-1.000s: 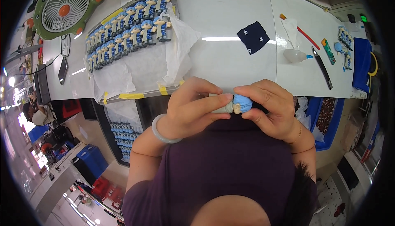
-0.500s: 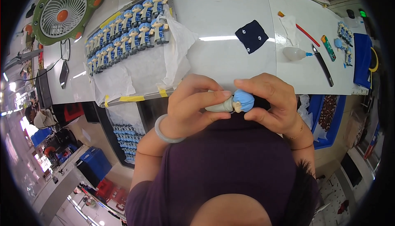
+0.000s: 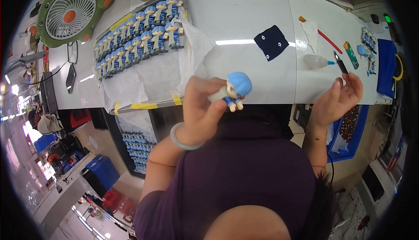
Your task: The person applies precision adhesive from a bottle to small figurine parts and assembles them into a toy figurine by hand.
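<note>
My left hand (image 3: 203, 104) grips a small figurine (image 3: 239, 85) with blue hair and a pale cape, its thumb across the cape. The figurine's head points away from my palm, and its small pale hands show below the face. Over at the right, my right hand (image 3: 338, 98) is raised near the table edge with its fingers apart, nothing seen in it. Just beyond those fingertips lies a black craft knife (image 3: 341, 65), its lower end hidden behind the hand. Whether the fingers touch the knife I cannot tell.
A tray (image 3: 144, 106) edged with yellow tape holds rows of similar figurines. A green fan (image 3: 70, 16) stands far left. On the table lie a dark cloth (image 3: 271, 42), a squeeze bottle (image 3: 315, 61), a red stick (image 3: 329, 41) and a green tool (image 3: 351, 55). A blue bin (image 3: 345, 155) sits below right.
My right hand has let go of the figurine and moved right, to the craft knife. My left hand keeps the figurine, now turned more upright and shifted slightly left.
</note>
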